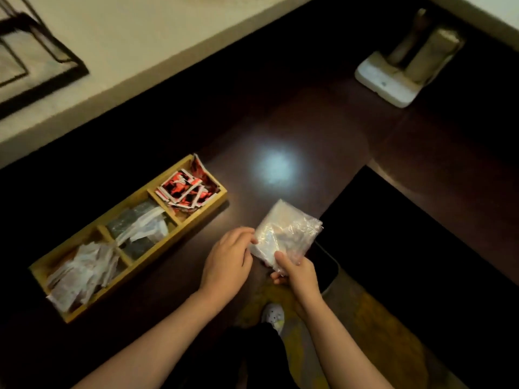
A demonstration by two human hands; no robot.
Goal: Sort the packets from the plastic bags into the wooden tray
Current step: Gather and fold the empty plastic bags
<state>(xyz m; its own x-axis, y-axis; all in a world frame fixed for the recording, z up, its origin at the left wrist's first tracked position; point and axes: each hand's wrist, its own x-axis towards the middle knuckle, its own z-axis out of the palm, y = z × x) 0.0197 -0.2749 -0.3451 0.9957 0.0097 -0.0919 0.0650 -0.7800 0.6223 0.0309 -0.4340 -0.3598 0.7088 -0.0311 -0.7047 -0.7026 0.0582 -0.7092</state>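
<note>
A clear plastic bag [289, 230], crumpled and shiny, rests at the front edge of the dark table. My right hand [297, 272] grips its lower corner and my left hand [227, 259] pinches its left edge. To the left lies the wooden tray [202, 210] with three compartments. Red-and-black packets [186, 190] fill the far one, dark and white packets [140, 227] the middle one, and pale packets [81, 273] the near one.
A white stand with beige objects [393, 80] sits far right on the table. A bright light spot [276, 167] reflects on the dark tabletop. A dark flat item [327, 265] lies under the bag near the table edge. A pale wall runs along the back.
</note>
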